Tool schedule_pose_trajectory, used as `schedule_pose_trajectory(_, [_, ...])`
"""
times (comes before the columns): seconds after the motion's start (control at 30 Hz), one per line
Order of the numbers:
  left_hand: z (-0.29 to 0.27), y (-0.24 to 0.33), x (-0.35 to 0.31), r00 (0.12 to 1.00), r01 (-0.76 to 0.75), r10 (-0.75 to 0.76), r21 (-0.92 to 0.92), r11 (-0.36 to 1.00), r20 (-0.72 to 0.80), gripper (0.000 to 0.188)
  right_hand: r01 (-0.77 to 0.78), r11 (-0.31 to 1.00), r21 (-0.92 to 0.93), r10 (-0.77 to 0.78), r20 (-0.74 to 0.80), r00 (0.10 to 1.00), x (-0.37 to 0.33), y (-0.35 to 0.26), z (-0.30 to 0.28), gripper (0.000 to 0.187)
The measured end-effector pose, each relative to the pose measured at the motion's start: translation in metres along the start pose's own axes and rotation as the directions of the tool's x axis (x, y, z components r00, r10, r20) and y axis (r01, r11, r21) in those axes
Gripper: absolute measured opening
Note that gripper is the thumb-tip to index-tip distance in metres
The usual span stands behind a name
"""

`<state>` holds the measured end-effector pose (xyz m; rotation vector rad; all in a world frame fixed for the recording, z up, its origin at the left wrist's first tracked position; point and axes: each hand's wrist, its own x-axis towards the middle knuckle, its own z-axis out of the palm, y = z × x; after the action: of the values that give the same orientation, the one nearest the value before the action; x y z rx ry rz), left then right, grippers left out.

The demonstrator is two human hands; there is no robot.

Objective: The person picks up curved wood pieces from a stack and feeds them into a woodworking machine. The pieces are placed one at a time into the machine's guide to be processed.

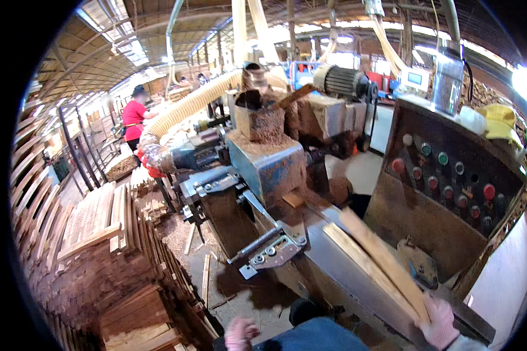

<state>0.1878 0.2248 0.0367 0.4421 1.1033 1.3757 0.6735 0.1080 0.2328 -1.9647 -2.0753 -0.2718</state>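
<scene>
My right hand (439, 323), in a pale pink glove, is closed round the near end of a wooden strip (386, 263) on the metal bed (357, 272) of a woodworking machine. A second wooden strip (363, 260) lies close along its left side; whether my fingers also grip that one I cannot tell. Both point toward the dusty blue machine housing (263, 161), where a short wood end (293, 200) shows at the opening. My left hand (242, 334), gloved too, is low in the view with its fingers curled and nothing visible in it, near the stacked wood.
Stacked wooden boards (91, 225) fill the left side. A roller bracket (269, 251) juts from the bed's left. On the right stands a control panel (445, 181) with several buttons. A ribbed hose (196, 102) runs behind; a person in red (133, 117) stands far left.
</scene>
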Motion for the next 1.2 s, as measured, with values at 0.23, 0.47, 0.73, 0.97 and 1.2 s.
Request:
schedule_pose_trajectory(0.23, [-0.167, 0.027, -0.070, 0.693, -0.200, 0.142, 0.001, 0.980, -0.706, 0.019, -0.056, 0.911, 0.409, 0.159, -0.223, 0.962, 0.159, -0.029, 0.104, 0.081])
schedule_pose_trajectory(0.47, [-0.395, 0.056, -0.032, 0.688, 0.195, 0.351, 0.627, 0.754, -0.636, 0.035, 0.114, 0.878, 0.465, 0.034, -0.298, 0.954, 0.261, -0.082, 0.115, 0.073])
schedule_pose_trajectory(0.73, [-0.441, 0.075, 0.007, 0.711, 0.584, 0.489, 0.811, -0.012, -0.505, 0.056, 0.055, 0.972, 0.228, -0.072, 0.067, 0.995, 0.107, -0.043, 0.045, 0.068])
schedule_pose_trajectory(0.97, [-0.380, 0.063, 0.001, 0.579, -0.385, 0.351, 0.133, 0.913, -0.736, 0.058, 0.271, 0.956, 0.112, -0.284, 0.133, 0.950, 0.068, -0.012, 0.003, 0.041])
schedule_pose_trajectory(1.2, [-0.188, 0.073, -0.065, 0.652, -0.193, 0.181, 0.070, 0.979, -0.737, 0.055, 0.474, 0.873, 0.113, -0.462, -0.116, 0.879, 0.193, -0.043, 0.075, 0.036])
